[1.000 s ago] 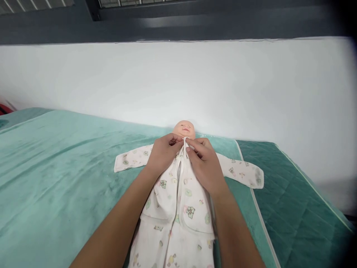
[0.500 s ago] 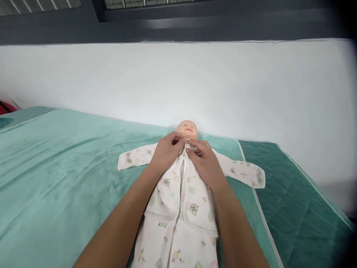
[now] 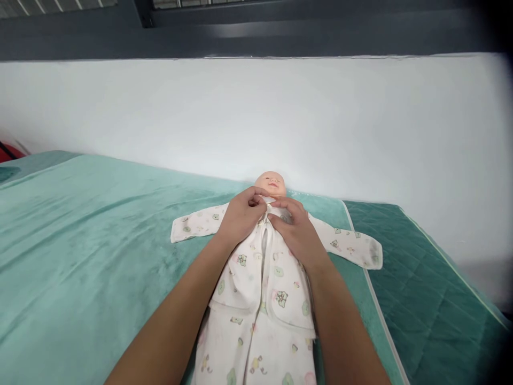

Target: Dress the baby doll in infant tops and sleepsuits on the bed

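A baby doll point(image 3: 271, 182) lies on its back, its head near the wall. It wears a white printed baby jacket point(image 3: 280, 272) with long sleeves spread to both sides, over matching printed pants point(image 3: 256, 355). My left hand point(image 3: 242, 216) pinches the jacket's front edge just under the doll's chin. Across from it, my right hand point(image 3: 294, 227) has thumb and fingers on the other front edge at the neckline. The two edges meet at the top, while a narrow gap runs down the front below. Fingers partly hide the fastening there.
A light green blanket point(image 3: 100, 256) covers the bed, with a darker quilted green cover point(image 3: 433, 289) on the right. Behind stands a white wall point(image 3: 224, 117) below a dark window frame point(image 3: 304, 35). A red object point(image 3: 8, 152) shows at the far left edge.
Both hands stay at the neckline. My right fingers have shifted and spread slightly away from the left ones, showing more of the collar between them. The view has moved slightly.
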Motion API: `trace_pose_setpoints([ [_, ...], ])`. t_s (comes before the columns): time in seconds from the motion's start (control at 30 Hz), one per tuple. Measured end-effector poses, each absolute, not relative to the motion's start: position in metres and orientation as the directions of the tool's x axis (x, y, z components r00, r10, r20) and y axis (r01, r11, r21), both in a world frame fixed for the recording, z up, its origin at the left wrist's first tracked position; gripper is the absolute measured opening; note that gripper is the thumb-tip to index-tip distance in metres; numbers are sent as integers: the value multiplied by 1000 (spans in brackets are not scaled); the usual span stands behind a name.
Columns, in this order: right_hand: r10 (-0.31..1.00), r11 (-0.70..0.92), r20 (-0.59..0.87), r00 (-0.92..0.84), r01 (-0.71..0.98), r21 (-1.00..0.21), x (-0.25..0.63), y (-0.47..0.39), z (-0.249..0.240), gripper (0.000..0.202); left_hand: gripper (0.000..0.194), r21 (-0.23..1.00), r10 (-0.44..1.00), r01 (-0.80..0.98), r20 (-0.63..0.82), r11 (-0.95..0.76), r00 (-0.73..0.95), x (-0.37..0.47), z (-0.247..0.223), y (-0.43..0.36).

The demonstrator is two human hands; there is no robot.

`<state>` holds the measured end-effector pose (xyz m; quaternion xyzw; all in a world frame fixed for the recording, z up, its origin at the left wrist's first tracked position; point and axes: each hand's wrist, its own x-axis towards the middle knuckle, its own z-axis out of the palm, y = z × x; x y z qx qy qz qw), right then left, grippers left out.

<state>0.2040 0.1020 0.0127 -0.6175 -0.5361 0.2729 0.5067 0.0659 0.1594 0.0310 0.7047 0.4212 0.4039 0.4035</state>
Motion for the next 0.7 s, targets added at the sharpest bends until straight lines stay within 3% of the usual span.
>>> trace_pose_setpoints([
  [0.27,926,95,211,313,349,-932,206,104,6,17,24,830,904,388,290,-402,316,67,36,154],
  [0.47,914,171,296,278,397,-901,207,99,7,14,27,727,881,505,324,-464,343,65,36,153],
  [0.7,908,224,359,217,473,-852,210,99,6,16,25,803,868,399,272,-443,416,56,34,160],
])
